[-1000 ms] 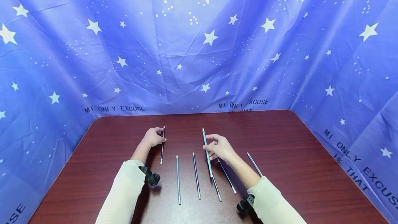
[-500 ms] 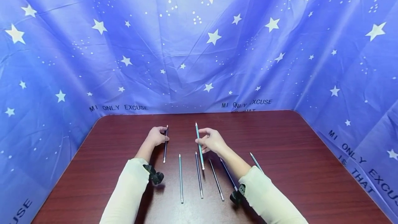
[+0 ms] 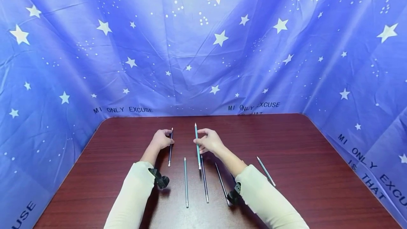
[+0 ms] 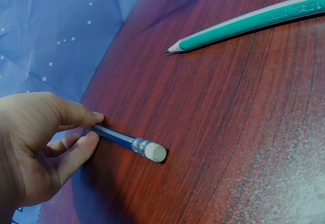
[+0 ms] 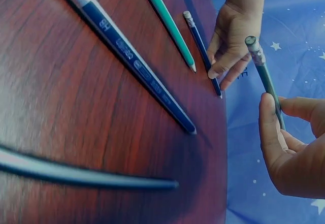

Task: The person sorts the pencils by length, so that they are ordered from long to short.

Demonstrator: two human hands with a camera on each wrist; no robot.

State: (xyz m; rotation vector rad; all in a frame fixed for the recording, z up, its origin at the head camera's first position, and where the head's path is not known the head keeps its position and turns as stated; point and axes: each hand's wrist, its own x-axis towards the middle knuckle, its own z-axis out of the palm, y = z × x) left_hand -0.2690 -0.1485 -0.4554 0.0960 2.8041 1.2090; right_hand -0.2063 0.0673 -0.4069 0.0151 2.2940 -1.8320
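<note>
My left hand [image 3: 161, 139] pinches a dark blue pencil [image 3: 170, 154] between thumb and fingers at the table's left side. In the left wrist view that pencil's white eraser [image 4: 158, 153] points toward the camera, close to the tabletop. Farther right, my right hand [image 3: 210, 140] pinches a teal pencil [image 3: 198, 156] near its middle, tip pointing away. In the right wrist view this teal pencil [image 5: 265, 76] is raised off the table, eraser end up. Between and below the hands lie a green pencil [image 3: 186, 185] and another dark blue pencil [image 3: 205, 186].
A dark pencil [image 3: 221, 181] lies slanted beside the right wrist camera [image 3: 234, 194]. Another pencil is mostly hidden under the right forearm. A light blue pencil [image 3: 265, 170] lies farther right. The brown table [image 3: 302, 172] is bordered by a starry blue cloth [image 3: 178, 45].
My right hand has carried the teal pencil left and slightly away, closer to the left hand. The left hand keeps its pencil in place. The view has shifted slightly.
</note>
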